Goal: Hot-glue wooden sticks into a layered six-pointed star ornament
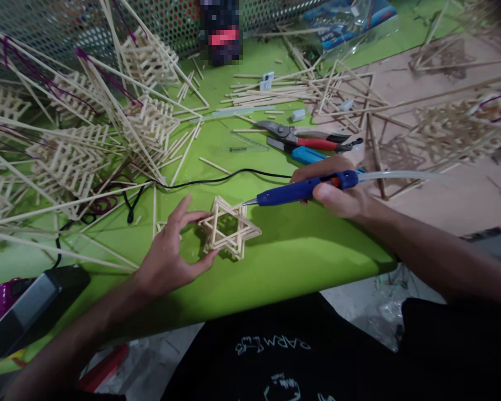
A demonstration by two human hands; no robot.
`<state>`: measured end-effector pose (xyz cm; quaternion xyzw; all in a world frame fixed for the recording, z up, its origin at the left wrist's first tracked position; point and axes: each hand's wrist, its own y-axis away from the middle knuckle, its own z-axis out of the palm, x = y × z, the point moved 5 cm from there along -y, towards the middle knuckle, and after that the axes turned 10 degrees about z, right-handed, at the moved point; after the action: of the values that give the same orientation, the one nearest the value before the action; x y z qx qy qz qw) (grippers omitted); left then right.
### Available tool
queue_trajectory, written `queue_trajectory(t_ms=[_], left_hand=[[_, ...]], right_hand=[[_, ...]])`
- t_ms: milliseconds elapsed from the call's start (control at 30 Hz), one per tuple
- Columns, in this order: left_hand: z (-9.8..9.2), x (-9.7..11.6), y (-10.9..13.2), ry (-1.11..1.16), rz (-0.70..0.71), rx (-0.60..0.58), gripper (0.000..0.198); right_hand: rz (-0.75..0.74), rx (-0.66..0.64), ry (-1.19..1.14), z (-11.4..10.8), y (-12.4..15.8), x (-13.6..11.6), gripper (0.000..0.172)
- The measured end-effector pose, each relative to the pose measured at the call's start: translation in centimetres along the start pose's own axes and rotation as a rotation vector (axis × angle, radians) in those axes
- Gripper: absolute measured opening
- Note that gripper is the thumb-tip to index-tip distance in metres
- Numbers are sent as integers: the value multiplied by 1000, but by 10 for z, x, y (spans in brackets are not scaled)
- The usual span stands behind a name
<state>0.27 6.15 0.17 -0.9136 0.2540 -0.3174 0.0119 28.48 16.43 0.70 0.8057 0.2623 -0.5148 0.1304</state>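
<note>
A small six-pointed star (239, 240) built of stacked wooden sticks rests on the green tabletop (292, 250). Thumb and fingers of my left hand (171, 250) grip its left side. My right hand (338, 186) is wrapped round a blue glue gun (292, 190), whose metal nozzle points left at the star's upper right tip; whether it touches cannot be told. A clear glue stick (401, 175) sticks out of the gun's back end. From the gun a black cord (217, 179) runs left over the table.
Finished-looking stick lattices (73, 161) with long sticks and purple string crowd the left. Pruning shears (300, 135), a blue-handled cutter (304, 155), a clear ruler (244, 146) and loose sticks (267, 94) lie beyond my hands. A dark box-shaped object (37, 306) stands at the lower left.
</note>
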Motion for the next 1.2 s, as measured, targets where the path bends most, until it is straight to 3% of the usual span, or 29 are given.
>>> queue_trajectory(t_ms=[233,400,467,667,800,967,1200], left_hand=[[2,1,1,28,-31,-153,107],[12,8,3,-98,45,-55,133],[16,6,4,-142,42,4,133],[14,4,3,-59,91,-75,129],[12,3,3,4,77,-208,131],[11,-1,3,-29,96,-118,129],[10,4,3,-118,178,-35,127]], right_hand=[[12,-26,-4,1,-1,2,60],[17,-52,2,2,-2,2,60],[22,-64,-7,3,-2,2,62],[-4,-74,53,5,-4,-1,58],[-111,-53,126,7,-1,-5,53],[-379,10,294,13,10,-15,43],[-569,114,478,14,23,-25,47]])
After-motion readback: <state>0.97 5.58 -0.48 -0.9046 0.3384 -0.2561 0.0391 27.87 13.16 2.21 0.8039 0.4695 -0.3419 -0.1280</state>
